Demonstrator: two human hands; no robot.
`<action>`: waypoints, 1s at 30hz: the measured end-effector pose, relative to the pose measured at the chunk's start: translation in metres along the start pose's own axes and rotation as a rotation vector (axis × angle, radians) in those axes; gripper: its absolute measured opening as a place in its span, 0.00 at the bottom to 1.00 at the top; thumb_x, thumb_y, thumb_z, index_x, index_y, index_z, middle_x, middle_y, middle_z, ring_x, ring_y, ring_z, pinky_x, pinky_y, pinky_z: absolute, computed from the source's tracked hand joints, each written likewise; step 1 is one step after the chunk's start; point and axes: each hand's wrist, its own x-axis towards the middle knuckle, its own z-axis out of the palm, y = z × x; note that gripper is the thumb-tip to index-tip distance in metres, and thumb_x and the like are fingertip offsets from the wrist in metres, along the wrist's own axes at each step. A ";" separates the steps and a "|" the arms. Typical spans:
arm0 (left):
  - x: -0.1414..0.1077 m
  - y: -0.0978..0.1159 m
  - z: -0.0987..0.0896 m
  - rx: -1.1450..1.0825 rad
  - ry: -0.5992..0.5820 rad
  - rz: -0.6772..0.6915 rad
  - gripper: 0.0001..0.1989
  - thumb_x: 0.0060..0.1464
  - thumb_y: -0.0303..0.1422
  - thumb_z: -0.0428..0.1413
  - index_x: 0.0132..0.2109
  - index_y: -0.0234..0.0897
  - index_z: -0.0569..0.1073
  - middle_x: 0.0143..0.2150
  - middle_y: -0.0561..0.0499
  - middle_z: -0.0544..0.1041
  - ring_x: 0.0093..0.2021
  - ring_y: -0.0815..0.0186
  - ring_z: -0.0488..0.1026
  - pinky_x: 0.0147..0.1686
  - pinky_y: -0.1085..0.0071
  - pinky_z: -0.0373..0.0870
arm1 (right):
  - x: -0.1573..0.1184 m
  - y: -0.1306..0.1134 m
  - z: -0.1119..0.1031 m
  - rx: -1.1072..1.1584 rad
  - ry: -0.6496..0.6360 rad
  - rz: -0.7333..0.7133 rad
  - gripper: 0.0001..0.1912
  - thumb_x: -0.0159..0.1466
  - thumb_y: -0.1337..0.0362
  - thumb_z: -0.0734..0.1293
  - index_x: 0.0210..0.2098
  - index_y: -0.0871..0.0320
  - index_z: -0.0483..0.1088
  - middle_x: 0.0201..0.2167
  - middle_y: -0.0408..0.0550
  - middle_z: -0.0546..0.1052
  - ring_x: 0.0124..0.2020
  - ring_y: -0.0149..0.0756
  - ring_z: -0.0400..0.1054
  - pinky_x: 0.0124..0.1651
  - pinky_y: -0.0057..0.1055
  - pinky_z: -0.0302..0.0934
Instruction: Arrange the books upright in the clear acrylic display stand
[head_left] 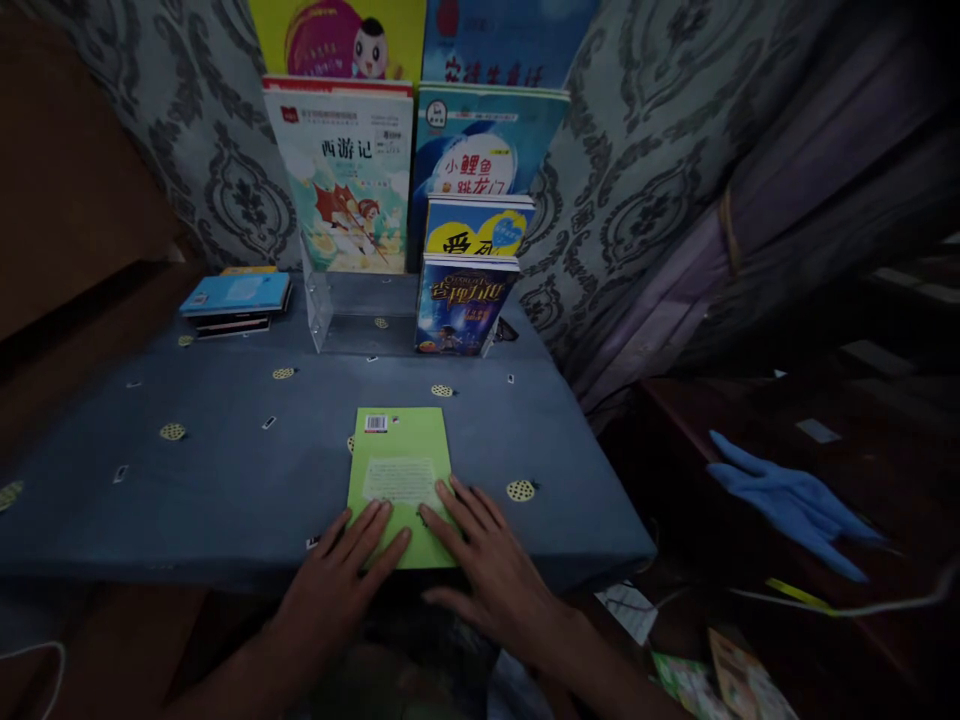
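A green book (405, 440) lies flat near the table's front edge, its barcode at the top left of the side facing up. My left hand (352, 555) rests on its lower left part, fingers stretched out. On the lower right part lie the spread fingers of my right hand (484, 545). Neither hand is wrapped round the book. Beyond it stands a clear stepped rack (360, 335) holding upright books, among them a white-and-teal book (349, 190) and a dark blue book (461, 310) in the lowest front place.
A small stack of books (236, 295) with a blue one near the top sits at the back left of the blue-grey tablecloth (225, 480). Patterned curtains (637, 180) hang behind. To the right, blue gloves (795, 500) lie on a dark surface.
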 end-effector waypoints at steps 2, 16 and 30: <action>-0.003 -0.007 0.001 -0.016 -0.013 0.045 0.30 0.66 0.22 0.41 0.73 0.41 0.56 0.67 0.45 0.70 0.67 0.60 0.66 0.64 0.61 0.62 | -0.006 0.000 -0.001 -0.011 -0.030 -0.029 0.41 0.61 0.63 0.73 0.70 0.52 0.58 0.70 0.58 0.63 0.72 0.56 0.54 0.67 0.60 0.58; 0.014 -0.038 -0.052 -0.339 0.192 0.133 0.21 0.69 0.26 0.44 0.64 0.43 0.69 0.55 0.48 0.81 0.60 0.63 0.75 0.57 0.67 0.71 | 0.016 0.017 -0.028 0.345 0.078 -0.163 0.22 0.70 0.67 0.63 0.63 0.50 0.68 0.52 0.54 0.80 0.56 0.44 0.73 0.54 0.44 0.72; 0.110 -0.124 -0.009 -1.032 0.384 -0.606 0.21 0.64 0.47 0.51 0.51 0.35 0.74 0.43 0.47 0.81 0.43 0.59 0.77 0.42 0.68 0.72 | 0.117 0.061 -0.022 0.782 0.377 0.261 0.17 0.67 0.51 0.64 0.34 0.56 0.78 0.33 0.46 0.81 0.40 0.43 0.75 0.46 0.37 0.69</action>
